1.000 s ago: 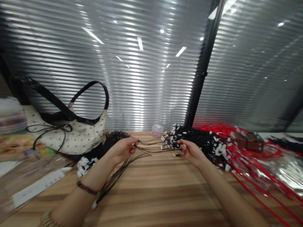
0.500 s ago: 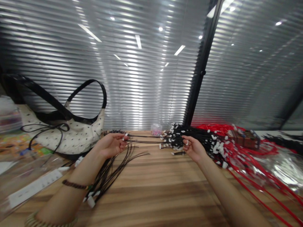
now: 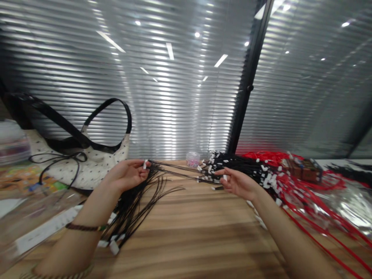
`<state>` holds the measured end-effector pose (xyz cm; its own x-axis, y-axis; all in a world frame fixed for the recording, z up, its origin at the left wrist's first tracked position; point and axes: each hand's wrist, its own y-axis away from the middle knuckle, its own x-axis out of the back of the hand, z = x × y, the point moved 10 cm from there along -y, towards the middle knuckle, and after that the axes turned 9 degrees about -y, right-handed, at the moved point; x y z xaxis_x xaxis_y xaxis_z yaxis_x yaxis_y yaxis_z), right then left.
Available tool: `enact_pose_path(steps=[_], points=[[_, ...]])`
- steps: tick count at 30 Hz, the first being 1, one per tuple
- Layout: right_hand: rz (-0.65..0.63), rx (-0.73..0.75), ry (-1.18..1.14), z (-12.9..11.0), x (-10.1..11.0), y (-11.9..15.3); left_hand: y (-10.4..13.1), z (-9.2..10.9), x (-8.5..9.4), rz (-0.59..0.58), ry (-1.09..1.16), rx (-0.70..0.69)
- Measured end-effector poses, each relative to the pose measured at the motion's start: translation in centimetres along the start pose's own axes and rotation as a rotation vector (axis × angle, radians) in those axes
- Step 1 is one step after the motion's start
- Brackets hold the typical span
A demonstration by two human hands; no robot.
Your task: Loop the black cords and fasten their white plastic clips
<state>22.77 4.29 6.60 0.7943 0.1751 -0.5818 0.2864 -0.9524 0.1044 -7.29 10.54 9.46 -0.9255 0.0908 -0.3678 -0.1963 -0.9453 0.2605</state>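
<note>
My left hand (image 3: 129,176) is closed in a pinch on a black cord near its small white end piece (image 3: 145,164). Opposite it, my right hand (image 3: 240,184) has its thumb and fingers pressed together on another white end piece (image 3: 225,178). Thin black cords (image 3: 180,172) run across the gap between both hands; which of them each hand holds is partly hidden. Under my left hand hangs a bundle of black cords (image 3: 136,211) with white ends toward me. Beside my right hand lies a large heap of black cords (image 3: 244,164) with many white end pieces.
A small clear tub (image 3: 193,159) with pink contents stands at the back. Red cords (image 3: 308,209), a brown box (image 3: 303,169) and clear plastic bags (image 3: 348,205) lie at right. On the left are a dotted bag (image 3: 95,166) and plastic packaging (image 3: 43,205).
My left hand has moved slightly left and up, over the cord bundle. My right hand has shifted a little, its index finger now stretched further left. The cords between now slant down to the right.
</note>
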Motion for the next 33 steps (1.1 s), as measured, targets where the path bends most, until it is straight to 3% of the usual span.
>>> enact_pose_path(steps=[3,10,17,24,33], points=[[-0.158,0.052,0.217,-0.2,-3.4,1.5,1.4,2.4,0.7,0.004,0.017,-0.092],[-0.011,0.163,0.231,-0.2,-5.0,2.2,4.4,5.8,1.7,0.089,0.012,-0.239],[0.018,0.193,0.21,-0.7,-4.4,1.9,5.0,6.3,1.5,0.063,0.06,-0.268],[-0.004,0.25,0.353,-1.4,-5.2,2.7,5.1,6.5,2.0,0.114,0.054,-0.279],[-0.131,0.309,0.477,-2.1,-7.3,4.3,4.3,5.9,2.1,0.103,0.038,-0.254]])
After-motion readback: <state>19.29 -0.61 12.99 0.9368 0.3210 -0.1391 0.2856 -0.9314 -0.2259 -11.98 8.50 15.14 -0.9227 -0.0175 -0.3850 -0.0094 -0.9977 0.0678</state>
